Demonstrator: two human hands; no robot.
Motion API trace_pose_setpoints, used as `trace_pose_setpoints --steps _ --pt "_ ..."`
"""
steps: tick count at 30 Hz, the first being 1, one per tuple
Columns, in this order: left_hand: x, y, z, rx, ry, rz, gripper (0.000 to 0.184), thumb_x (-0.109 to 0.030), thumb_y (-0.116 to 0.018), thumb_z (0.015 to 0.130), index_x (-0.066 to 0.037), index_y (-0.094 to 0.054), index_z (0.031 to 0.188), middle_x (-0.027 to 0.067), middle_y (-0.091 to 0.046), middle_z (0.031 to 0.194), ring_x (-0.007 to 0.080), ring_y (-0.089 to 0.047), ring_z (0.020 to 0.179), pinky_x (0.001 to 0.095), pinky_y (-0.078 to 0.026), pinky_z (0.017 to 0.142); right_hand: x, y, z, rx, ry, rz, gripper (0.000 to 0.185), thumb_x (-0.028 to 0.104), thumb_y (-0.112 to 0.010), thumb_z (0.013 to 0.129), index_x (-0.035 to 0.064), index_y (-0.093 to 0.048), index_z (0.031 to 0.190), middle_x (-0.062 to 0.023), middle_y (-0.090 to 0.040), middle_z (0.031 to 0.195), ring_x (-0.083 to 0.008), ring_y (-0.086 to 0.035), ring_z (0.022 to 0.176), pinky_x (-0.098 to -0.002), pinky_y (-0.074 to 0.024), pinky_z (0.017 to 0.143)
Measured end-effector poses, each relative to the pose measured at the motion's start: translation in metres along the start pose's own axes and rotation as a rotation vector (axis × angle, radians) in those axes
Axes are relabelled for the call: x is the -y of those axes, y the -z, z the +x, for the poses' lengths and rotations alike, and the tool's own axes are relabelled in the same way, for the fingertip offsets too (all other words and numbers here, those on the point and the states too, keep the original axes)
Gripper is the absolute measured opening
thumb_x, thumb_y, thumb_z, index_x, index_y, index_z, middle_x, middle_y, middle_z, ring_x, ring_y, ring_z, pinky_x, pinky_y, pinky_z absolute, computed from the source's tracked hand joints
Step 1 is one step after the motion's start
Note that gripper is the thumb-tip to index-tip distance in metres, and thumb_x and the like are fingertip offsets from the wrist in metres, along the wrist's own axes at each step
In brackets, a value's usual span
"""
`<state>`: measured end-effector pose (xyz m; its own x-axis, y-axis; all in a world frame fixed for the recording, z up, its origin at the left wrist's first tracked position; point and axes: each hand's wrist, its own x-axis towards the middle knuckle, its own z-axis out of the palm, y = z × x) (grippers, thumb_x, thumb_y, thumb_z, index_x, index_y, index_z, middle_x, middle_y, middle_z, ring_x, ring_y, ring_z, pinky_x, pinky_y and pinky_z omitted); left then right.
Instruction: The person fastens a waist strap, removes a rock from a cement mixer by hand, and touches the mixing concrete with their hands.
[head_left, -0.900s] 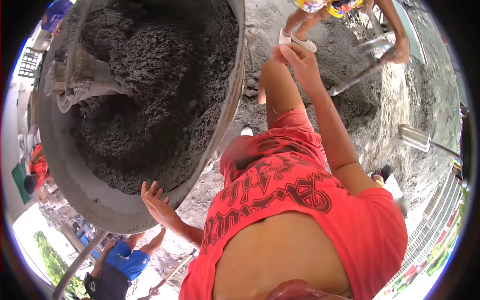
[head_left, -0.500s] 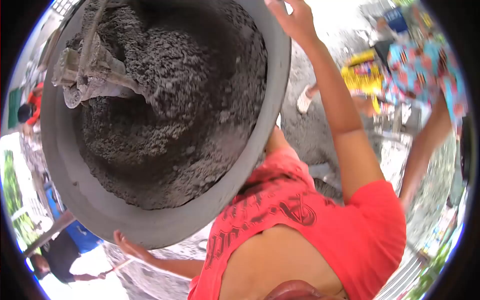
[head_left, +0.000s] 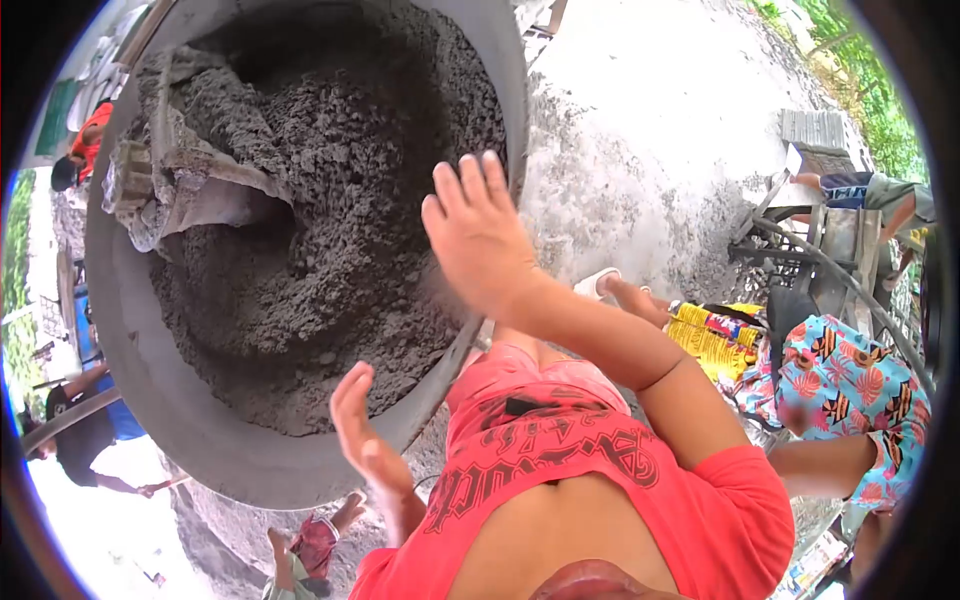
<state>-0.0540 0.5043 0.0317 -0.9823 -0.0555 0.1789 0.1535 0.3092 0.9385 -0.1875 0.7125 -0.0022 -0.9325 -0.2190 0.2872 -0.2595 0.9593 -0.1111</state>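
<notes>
A large round metal mixing drum (head_left: 150,345) fills the left and middle of the view, tilted toward me. Grey, crumbly cement mix (head_left: 340,170) covers its inside. A paddle caked with mix (head_left: 200,170) stands in it on the left. My right hand (head_left: 478,238) is raised over the drum's right rim, palm down, fingers stretched and holding nothing. Lower down, my left hand (head_left: 372,440) is in front of the near rim with its fingers extended and thumb apart, also with nothing in it. Whether either hand touches the rim, I cannot tell.
At right stands a person in blue patterned clothes (head_left: 850,390), beside yellow packaging (head_left: 710,340). Further back is a person near a metal frame (head_left: 810,240). On the left a person in dark clothes (head_left: 80,430) holds a pole. Someone in red (head_left: 92,140) is behind the drum.
My right hand has left the drum's upper right rim and come down and left over the drum. My left hand has moved right and up from the lower rim. The view has shifted.
</notes>
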Motion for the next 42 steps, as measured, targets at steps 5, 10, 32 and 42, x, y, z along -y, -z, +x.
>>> trace_pose_setpoints --steps 5,10,32,42 --pt "-0.003 -0.048 0.01 0.022 0.006 0.04 0.069 -0.053 -0.036 0.096 0.006 -0.057 0.122 0.024 -0.055 0.128 0.0352 -0.053 0.12 0.0483 -0.039 0.105 0.001 0.002 0.002 0.111 0.169 -0.135 0.037 0.021 -0.052 0.086 -0.0041 -0.067 0.109 -0.0269 -0.057 0.124 -0.0465 -0.047 0.126 -0.0597 -0.0225 0.115" --pt "-0.016 -0.095 0.032 0.032 -0.083 0.11 0.061 -0.044 -0.035 0.095 0.007 -0.058 0.117 0.0258 -0.059 0.119 0.0394 -0.057 0.112 0.0498 -0.042 0.1 0.001 0.001 0.008 0.235 0.328 -0.086 0.041 0.025 -0.051 0.088 -0.0029 -0.068 0.112 -0.0236 -0.064 0.115 -0.0409 -0.053 0.121 -0.0626 -0.0208 0.115" --pt "0.037 -0.42 0.269 0.445 0.536 -0.631 0.071 -0.054 -0.027 0.099 0.001 -0.069 0.114 0.0195 -0.059 0.129 0.0311 -0.053 0.122 0.0409 -0.036 0.109 -0.483 -0.313 0.047 1.071 -0.051 0.024 0.051 0.05 -0.052 0.093 0.015 -0.062 0.129 -0.0159 -0.05 0.144 -0.0312 -0.046 0.135 -0.0648 -0.0343 0.102" --pt "0.105 -0.535 0.299 0.226 0.965 -0.615 0.079 -0.065 -0.022 0.098 -0.006 -0.068 0.125 0.0194 -0.05 0.145 0.0295 -0.051 0.129 0.0372 -0.034 0.111 -0.874 -0.302 0.139 0.822 -0.739 0.736 0.024 0.019 -0.055 0.085 0.0003 -0.065 0.075 -0.0062 -0.059 0.062 -0.0146 -0.056 0.053 -0.0303 -0.0493 0.055"
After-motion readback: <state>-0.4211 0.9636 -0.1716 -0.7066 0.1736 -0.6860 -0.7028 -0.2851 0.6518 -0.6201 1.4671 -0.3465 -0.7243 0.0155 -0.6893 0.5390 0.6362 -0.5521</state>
